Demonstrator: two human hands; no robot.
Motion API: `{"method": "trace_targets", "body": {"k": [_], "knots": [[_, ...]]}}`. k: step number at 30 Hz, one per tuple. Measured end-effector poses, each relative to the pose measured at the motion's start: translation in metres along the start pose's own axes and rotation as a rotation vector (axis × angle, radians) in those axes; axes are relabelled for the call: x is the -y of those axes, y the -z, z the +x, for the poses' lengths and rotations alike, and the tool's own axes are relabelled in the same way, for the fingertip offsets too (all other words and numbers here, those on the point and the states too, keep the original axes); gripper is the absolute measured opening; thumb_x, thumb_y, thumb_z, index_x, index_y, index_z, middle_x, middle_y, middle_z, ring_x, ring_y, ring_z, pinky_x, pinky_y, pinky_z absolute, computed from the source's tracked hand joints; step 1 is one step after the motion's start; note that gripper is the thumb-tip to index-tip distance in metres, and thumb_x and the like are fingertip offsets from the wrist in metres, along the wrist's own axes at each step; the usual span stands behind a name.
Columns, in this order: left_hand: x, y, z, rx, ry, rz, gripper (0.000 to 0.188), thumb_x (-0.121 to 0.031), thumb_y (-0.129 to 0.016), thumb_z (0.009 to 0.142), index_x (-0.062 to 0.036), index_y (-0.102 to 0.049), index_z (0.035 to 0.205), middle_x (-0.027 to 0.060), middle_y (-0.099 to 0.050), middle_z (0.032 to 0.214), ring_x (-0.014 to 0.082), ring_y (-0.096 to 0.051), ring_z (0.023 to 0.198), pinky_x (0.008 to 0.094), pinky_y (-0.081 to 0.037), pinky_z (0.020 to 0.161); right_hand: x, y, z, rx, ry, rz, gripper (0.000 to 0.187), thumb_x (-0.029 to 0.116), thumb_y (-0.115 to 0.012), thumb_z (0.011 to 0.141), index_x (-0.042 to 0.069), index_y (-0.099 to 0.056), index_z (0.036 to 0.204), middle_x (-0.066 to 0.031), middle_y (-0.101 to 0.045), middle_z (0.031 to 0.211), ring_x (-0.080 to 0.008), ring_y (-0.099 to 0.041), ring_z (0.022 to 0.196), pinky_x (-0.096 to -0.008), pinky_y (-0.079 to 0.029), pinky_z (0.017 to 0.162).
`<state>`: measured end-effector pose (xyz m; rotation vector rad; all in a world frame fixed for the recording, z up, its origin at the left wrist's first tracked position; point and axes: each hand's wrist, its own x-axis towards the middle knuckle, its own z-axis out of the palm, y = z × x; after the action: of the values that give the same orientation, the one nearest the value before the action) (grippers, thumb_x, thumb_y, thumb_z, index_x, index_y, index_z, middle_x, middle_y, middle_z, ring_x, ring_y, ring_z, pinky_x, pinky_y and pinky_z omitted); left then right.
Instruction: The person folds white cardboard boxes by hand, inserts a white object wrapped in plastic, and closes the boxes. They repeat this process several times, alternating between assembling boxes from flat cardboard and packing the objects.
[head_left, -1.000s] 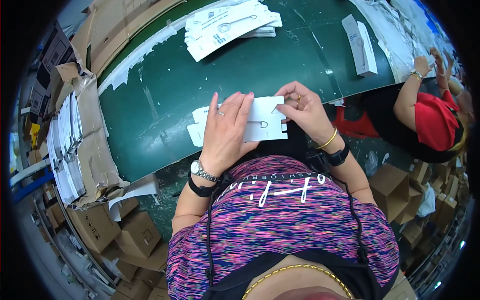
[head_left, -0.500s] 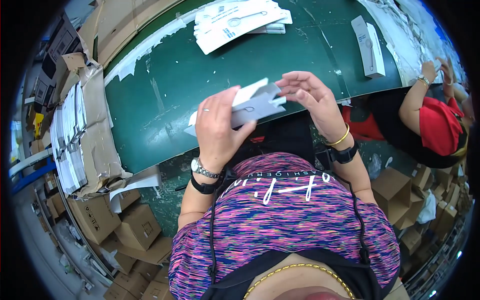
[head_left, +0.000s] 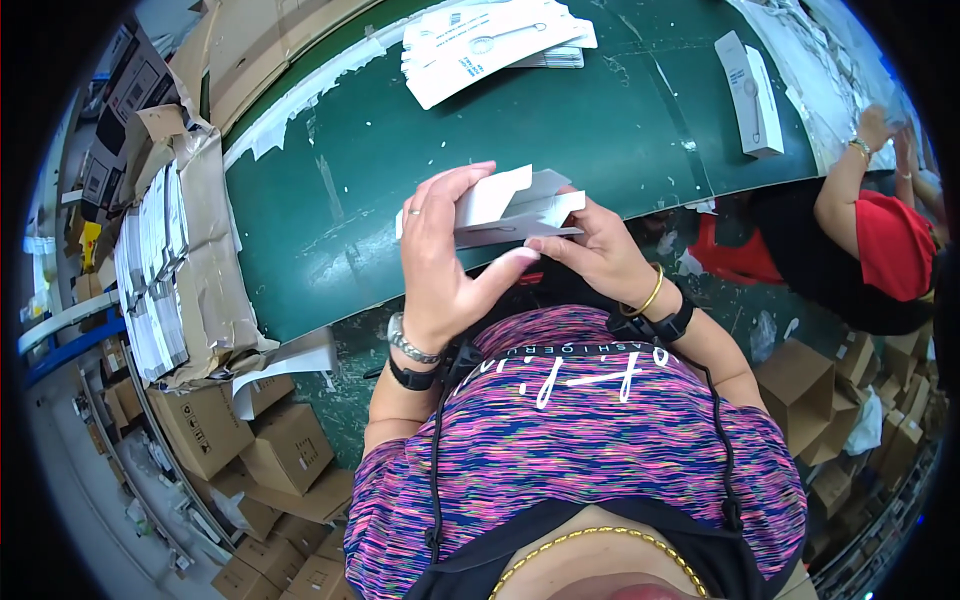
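Both of my hands hold a white die-cut card carton (head_left: 510, 205), partly folded, lifted off the green conveyor belt (head_left: 330, 200) in front of my chest. My left hand (head_left: 440, 260) grips its left side with fingers over the top and thumb underneath. From the right, my right hand (head_left: 590, 250) pinches the lower edge. A folded white carton (head_left: 750, 80) lies further up the belt at the right. A fanned pile of flat white cards (head_left: 490, 40) lies at the belt's far side.
A stack of flat white cards in an open brown carton (head_left: 160, 260) stands at my left. Brown boxes (head_left: 270, 450) crowd the floor below it and at the right (head_left: 800, 390). Another person in a red top (head_left: 880, 240) works at the belt on my right.
The card lay flat on the belt under both hands a second ago. It has since been lifted and folded, with its flaps now standing up between my hands.
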<state>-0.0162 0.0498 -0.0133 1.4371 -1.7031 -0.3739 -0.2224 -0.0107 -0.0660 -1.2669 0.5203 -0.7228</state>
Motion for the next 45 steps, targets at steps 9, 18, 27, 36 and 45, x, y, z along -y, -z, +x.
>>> {"method": "trace_targets", "body": {"k": [9,18,27,36,45], "knots": [[-0.015,-0.018,0.004,-0.164,0.086,0.149,0.034,-0.012,-0.077,0.081,-0.0053,-0.065,0.112,0.0085,-0.072,0.115,0.0259,-0.062,0.1,0.0385,-0.045,0.094,-0.005,-0.008,0.001,0.002,0.062,-0.178,0.046,0.012,-0.075,0.097,-0.002,-0.057,0.137,-0.0113,-0.071,0.117,-0.0177,-0.07,0.103,-0.0336,-0.057,0.092],[-0.001,-0.017,0.008,-0.291,-0.06,0.141,0.022,-0.007,-0.061,0.077,-0.006,-0.067,0.098,0.0076,-0.072,0.097,0.0282,-0.063,0.086,0.0419,-0.043,0.085,0.013,-0.003,0.008,0.001,-0.059,0.18,0.039,0.011,-0.069,0.101,0.0,-0.06,0.138,-0.0086,-0.072,0.115,-0.0176,-0.071,0.104,-0.0314,-0.058,0.09],[-0.022,-0.023,0.014,-0.2,-0.163,0.205,0.029,-0.011,-0.067,0.08,-0.0037,-0.068,0.109,0.0099,-0.071,0.104,0.03,-0.064,0.089,0.0423,-0.044,0.087,0.021,-0.002,0.017,0.046,-0.058,0.379,0.011,0.003,-0.056,0.102,0.003,-0.06,0.112,-0.0062,-0.061,0.116,-0.0114,-0.064,0.084,-0.0258,-0.055,0.069],[-0.005,-0.009,0.001,0.017,-0.232,0.122,0.073,-0.044,-0.089,0.07,-0.0168,-0.069,0.134,0.0081,-0.065,0.103,0.0272,-0.065,0.083,0.0396,-0.052,0.07,0.028,0.004,0.011,-0.117,-0.084,0.459,0.002,0.004,-0.062,0.1,0.005,-0.062,0.1,-0.0014,-0.064,0.098,-0.0048,-0.059,0.064,-0.0201,-0.046,0.051],[-0.004,-0.004,0.0,0.081,-0.179,0.166,0.058,-0.045,-0.091,0.069,-0.0137,-0.068,0.112,0.0064,-0.063,0.096,0.0266,-0.064,0.07,0.0383,-0.052,0.058,0.029,-0.01,0.005,-0.155,0.088,-0.015,0.024,0.002,-0.059,0.102,-0.001,-0.062,0.125,-0.0118,-0.066,0.119,-0.0121,-0.066,0.089,-0.0227,-0.055,0.07]]}}
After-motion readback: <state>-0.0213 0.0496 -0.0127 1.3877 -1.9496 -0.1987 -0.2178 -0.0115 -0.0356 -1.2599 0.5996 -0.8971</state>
